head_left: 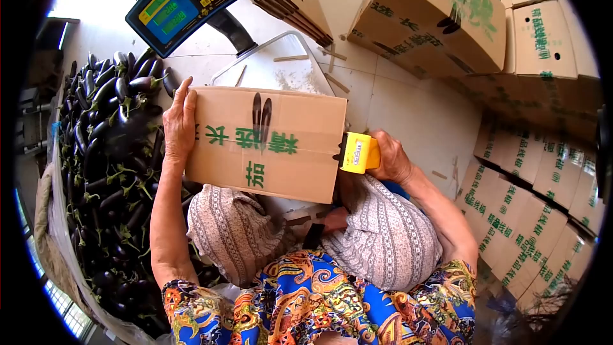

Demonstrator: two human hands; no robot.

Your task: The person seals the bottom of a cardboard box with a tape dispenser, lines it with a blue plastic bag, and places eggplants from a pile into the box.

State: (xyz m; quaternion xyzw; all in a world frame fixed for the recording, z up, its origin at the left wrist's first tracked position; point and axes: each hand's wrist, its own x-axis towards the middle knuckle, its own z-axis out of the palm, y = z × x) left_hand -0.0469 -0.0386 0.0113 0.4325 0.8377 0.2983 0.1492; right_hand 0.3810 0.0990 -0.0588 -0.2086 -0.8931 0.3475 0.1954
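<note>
A closed cardboard box (294,169) with green print and a picture of two eggplants rests in front of my knees, partly over the scale's metal platform (255,64). Along the box's left end lies my left hand (181,121), fingers stretched up the side and past the top corner. In my right hand (393,156) is a yellow tape dispenser (359,152), its dark toothed edge against the right end of the box. Clear tape appears to run along the middle seam. The underside of the box is hidden.
Many eggplants (108,147) are heaped at my left. Beyond the box stands the scale's display (185,3), beside flattened cartons (290,0). A large printed box (434,16) and stacked cartons (530,198) line the right. Cardboard strips (335,80) litter the tiled floor.
</note>
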